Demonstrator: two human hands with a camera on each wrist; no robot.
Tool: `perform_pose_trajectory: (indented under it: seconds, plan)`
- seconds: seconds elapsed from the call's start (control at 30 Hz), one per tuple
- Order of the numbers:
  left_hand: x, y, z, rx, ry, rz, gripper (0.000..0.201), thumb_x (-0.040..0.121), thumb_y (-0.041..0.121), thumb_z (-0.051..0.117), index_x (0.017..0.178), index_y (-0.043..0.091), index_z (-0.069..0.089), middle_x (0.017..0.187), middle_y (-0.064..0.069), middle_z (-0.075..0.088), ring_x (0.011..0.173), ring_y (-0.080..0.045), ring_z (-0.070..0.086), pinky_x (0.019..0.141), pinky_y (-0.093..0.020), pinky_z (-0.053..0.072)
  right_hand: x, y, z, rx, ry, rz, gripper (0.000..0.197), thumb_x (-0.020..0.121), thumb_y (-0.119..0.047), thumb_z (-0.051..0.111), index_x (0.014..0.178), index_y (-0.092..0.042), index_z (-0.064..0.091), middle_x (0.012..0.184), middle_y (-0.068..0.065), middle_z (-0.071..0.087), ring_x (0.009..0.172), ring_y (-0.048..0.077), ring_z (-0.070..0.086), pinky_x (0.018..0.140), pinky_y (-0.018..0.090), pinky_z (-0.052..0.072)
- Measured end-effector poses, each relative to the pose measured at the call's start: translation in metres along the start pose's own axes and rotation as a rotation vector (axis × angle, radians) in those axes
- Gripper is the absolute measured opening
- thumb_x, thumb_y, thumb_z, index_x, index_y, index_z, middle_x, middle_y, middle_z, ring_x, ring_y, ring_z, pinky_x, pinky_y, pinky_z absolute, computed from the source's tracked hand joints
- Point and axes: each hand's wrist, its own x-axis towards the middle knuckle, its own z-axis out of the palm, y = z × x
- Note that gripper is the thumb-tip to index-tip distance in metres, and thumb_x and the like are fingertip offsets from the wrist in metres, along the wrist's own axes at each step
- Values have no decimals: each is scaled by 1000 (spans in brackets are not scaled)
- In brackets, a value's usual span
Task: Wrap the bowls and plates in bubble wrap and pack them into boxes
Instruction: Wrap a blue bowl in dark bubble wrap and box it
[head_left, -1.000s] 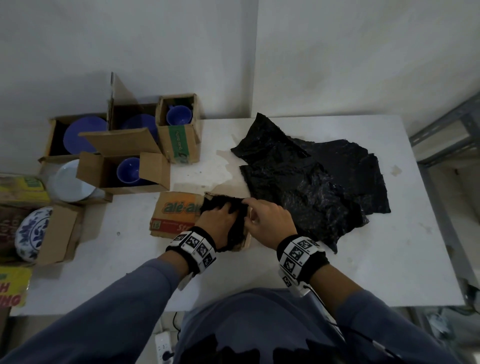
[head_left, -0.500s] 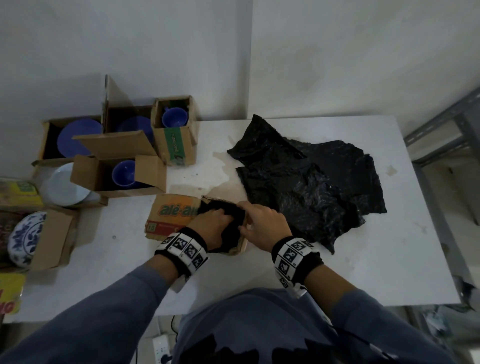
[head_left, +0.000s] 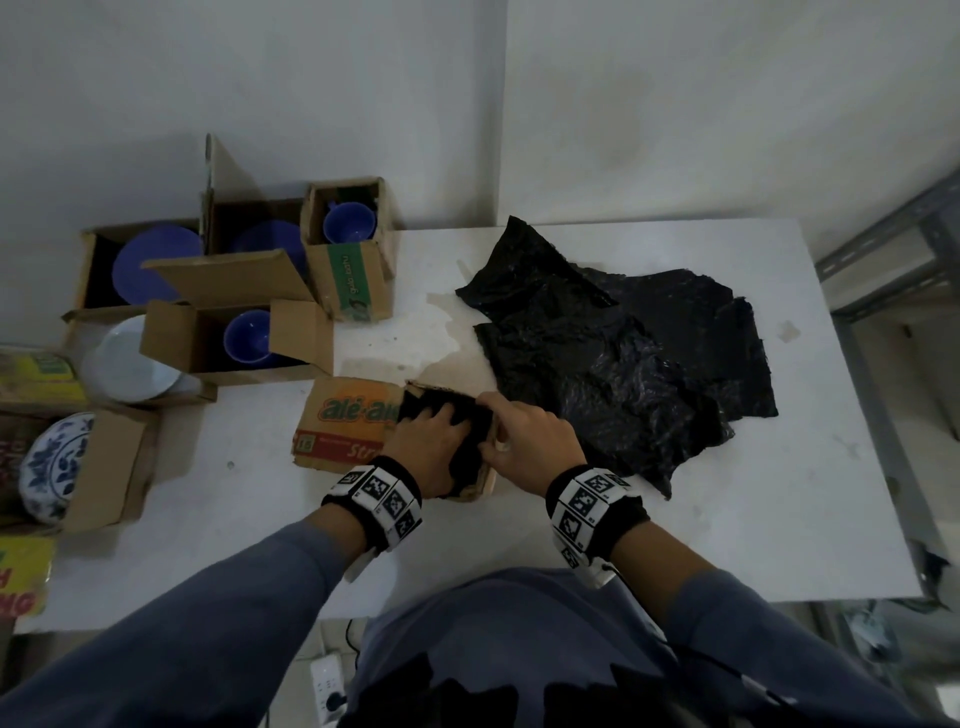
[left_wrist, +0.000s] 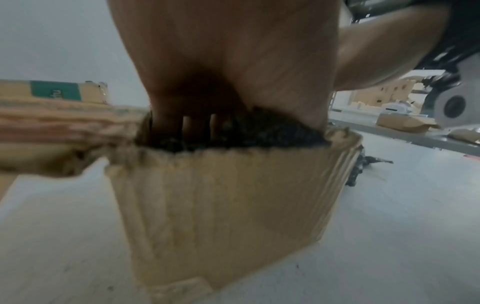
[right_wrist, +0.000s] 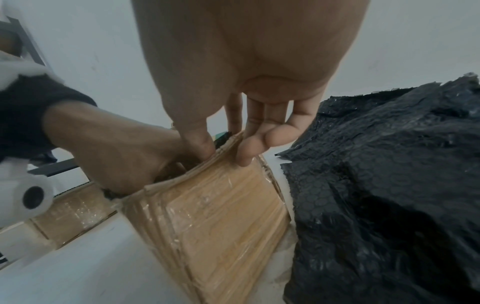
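An orange printed cardboard box (head_left: 343, 421) (left_wrist: 221, 205) (right_wrist: 221, 226) stands open on the white table (head_left: 727, 519) in front of me. A bundle wrapped in black bubble wrap (head_left: 470, 441) (left_wrist: 265, 131) sits in its mouth. My left hand (head_left: 426, 441) (left_wrist: 197, 131) reaches down into the box, fingers and thumb curled round the bundle. My right hand (head_left: 524, 441) (right_wrist: 223, 152) pinches the box's right wall, thumb inside and fingers outside. What the wrap covers is hidden. Loose black bubble wrap sheets (head_left: 613, 353) (right_wrist: 389, 185) lie just right of the box.
Open cartons stand at the back left: two each hold a blue bowl (head_left: 348, 223) (head_left: 249, 338), another a blue plate (head_left: 150, 265). A white plate (head_left: 124, 358) and a blue-patterned plate (head_left: 57, 462) sit at the far left. A metal shelf (head_left: 893, 260) flanks the table's right.
The left hand has sunk lower into the box with the wrapped bundle. The right hand has stayed on the box's right wall.
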Motion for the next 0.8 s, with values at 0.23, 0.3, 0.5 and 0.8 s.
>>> perform_pose_trajectory:
  seconds: [0.23,0.3,0.5,0.8]
  plan:
    - [8,1,10,-46,-26,-42,71,86,42,56,147,26,23,137,-12,38,122,-41,42,83,-52,52,1,0,0,20,2,5,51,84,-43,61,131,-35,41,102,-5,63,91,27,64,68,35,46]
    - [7,0,6,-47,-60,-47,69,86,41,58,146,26,26,137,-10,39,123,-38,41,84,-52,52,0,0,0,24,-4,2,49,85,-42,61,129,-35,41,99,-5,63,89,27,64,66,34,45]
    - [-8,1,-30,-66,-44,6,49,86,23,62,133,22,48,123,-6,50,109,-30,56,77,-41,53,2,-1,-2,11,-13,6,51,83,-40,62,128,-35,39,101,-4,64,91,29,64,68,37,48]
    - [-17,2,2,22,81,-29,71,74,40,71,137,22,41,123,-6,50,108,-29,53,84,-38,50,3,-2,-3,14,-9,4,47,82,-40,62,124,-34,41,97,-5,63,89,28,64,65,33,43]
